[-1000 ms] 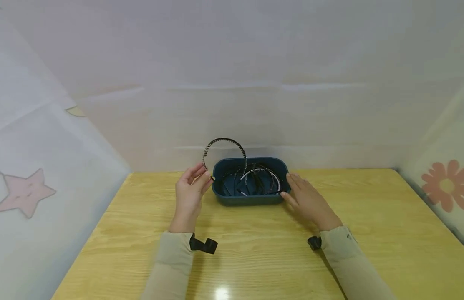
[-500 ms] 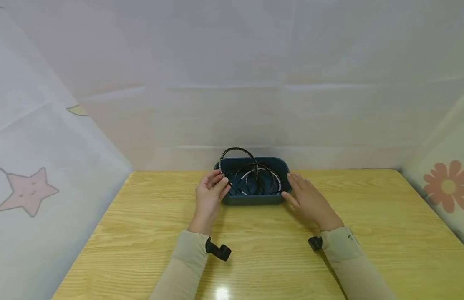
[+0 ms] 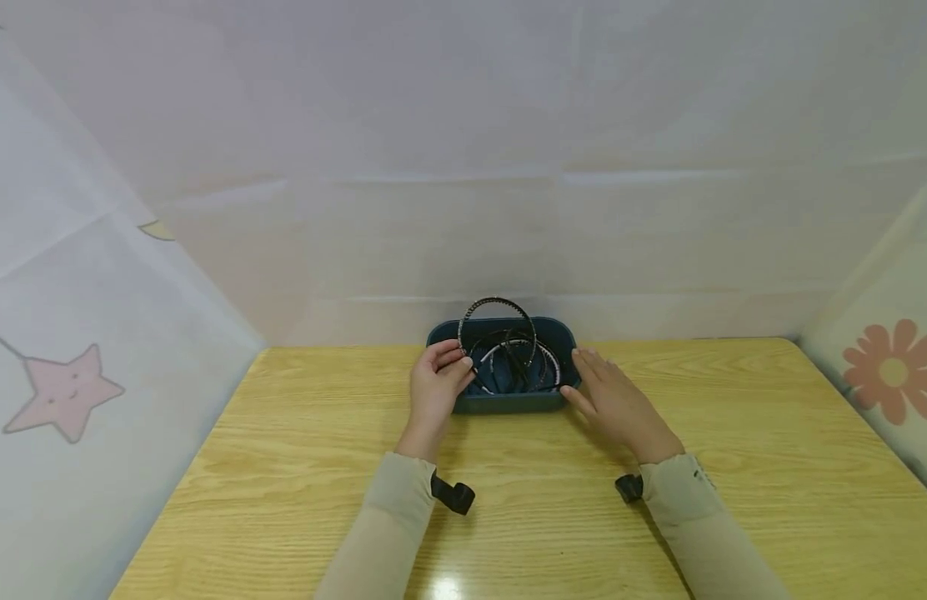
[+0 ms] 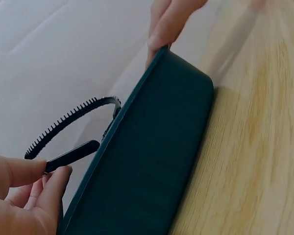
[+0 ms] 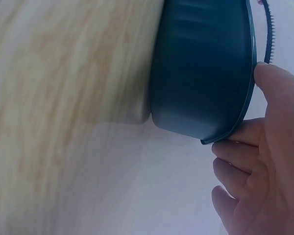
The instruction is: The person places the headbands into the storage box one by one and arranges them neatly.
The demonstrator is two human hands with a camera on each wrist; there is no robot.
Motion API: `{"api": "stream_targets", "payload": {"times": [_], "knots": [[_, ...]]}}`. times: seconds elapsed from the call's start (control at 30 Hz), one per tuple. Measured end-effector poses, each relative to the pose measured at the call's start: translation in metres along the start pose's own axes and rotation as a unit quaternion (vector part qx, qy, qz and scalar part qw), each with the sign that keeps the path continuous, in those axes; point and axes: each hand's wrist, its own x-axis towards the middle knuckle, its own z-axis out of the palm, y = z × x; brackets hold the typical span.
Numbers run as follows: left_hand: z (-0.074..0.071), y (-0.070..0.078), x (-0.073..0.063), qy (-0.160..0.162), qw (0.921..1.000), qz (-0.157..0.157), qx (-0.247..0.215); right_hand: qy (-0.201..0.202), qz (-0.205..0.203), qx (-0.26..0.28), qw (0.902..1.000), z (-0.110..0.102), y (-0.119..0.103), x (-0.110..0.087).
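Observation:
A dark blue-green plastic bin (image 3: 508, 404) stands near the table's far edge. My left hand (image 3: 433, 396) pinches one end of a black toothed headband (image 4: 71, 155) between thumb and fingers. Its arch stands up above the bin in the head view, and the far end reaches down inside. Several more headbands lie jumbled in the bin, among them a white one (image 3: 558, 367). My right hand (image 3: 617, 408) holds the bin's right end, thumb at the near rim and fingers round the corner. The bin's wall hides its contents in both wrist views.
A pale wood-grain table (image 3: 298, 467) carries the bin. Right behind it rises a white backdrop (image 3: 463, 208). Side sheets show a pink star (image 3: 64, 392) on the left and a coral flower (image 3: 894, 371) on the right.
My left hand has moved right with the headband, from beside the bin's left end to over its near left rim. The headband is lower, further into the bin. My right hand stays put.

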Motion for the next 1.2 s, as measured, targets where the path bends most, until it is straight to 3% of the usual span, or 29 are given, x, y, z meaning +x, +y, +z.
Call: {"api": "stream_targets", "payload": {"times": [0.27,0.53,0.6,0.8,1.03,1.2], "knots": [[-0.008,0.004,0.009,-0.013,0.9947,-0.013,0.101,0.001,-0.004,0.005,1.0000,0.002,-0.005,0.003],[-0.001,0.006,0.015,-0.012,0.9786,0.026,0.204,-0.001,-0.001,0.002,1.0000,0.000,-0.003,0.004],[0.001,0.005,0.017,-0.013,0.9697,0.041,0.240,0.000,-0.002,0.003,1.0000,0.000,-0.003,0.004],[-0.001,0.002,0.021,-0.019,0.9216,0.096,0.376,-0.004,-0.002,0.000,1.0000,-0.001,-0.001,0.003],[-0.005,0.002,0.015,-0.058,0.8751,0.154,0.455,-0.001,-0.002,0.003,1.0000,0.000,-0.001,0.005],[-0.009,0.002,0.011,-0.068,0.8654,0.177,0.464,-0.001,0.000,0.003,1.0000,0.002,0.000,0.006]]}}
